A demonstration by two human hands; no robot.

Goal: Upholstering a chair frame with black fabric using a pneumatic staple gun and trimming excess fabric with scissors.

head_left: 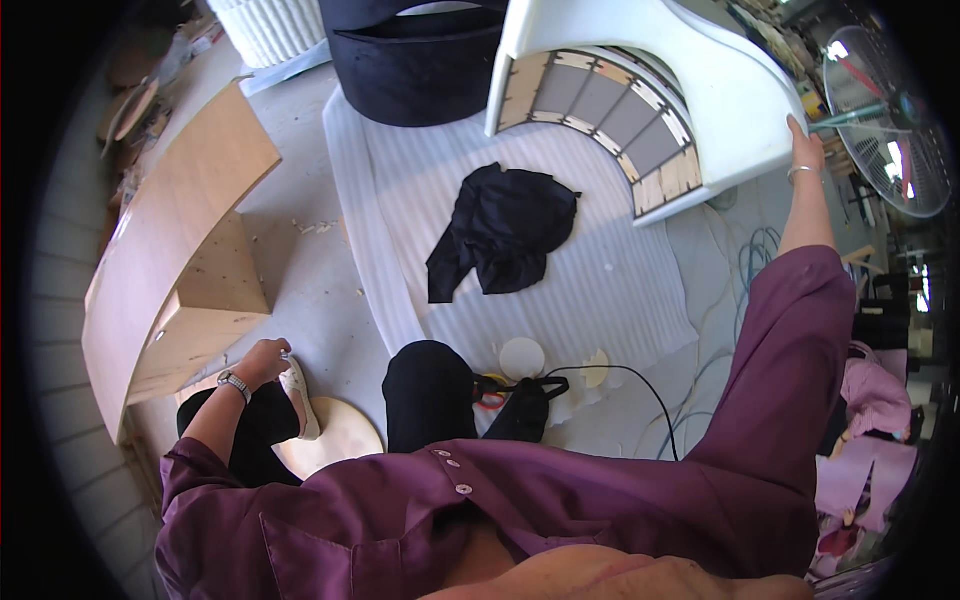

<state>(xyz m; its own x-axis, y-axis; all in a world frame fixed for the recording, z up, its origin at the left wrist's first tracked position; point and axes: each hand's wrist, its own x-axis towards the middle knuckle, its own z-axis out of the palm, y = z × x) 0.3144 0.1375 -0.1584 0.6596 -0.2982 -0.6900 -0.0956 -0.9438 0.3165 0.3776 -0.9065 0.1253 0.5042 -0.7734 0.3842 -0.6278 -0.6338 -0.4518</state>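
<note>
On the right, my right hand grips the outer edge of a white foam-covered curved furniture frame. The frame is tilted, and its open side shows wooden slats and grey panels. My left hand, with a watch on the wrist, hangs by my left knee above my light shoe. Its fingers are curled in, and whether they hold anything small cannot be made out. A crumpled black fabric piece lies on a white foam sheet in front of me, touched by neither hand.
A curved plywood panel leans on a wooden box at left. A black upholstered piece stands at the back. Near my knee lie a white disc and a black corded item. A fan and hoses are at right.
</note>
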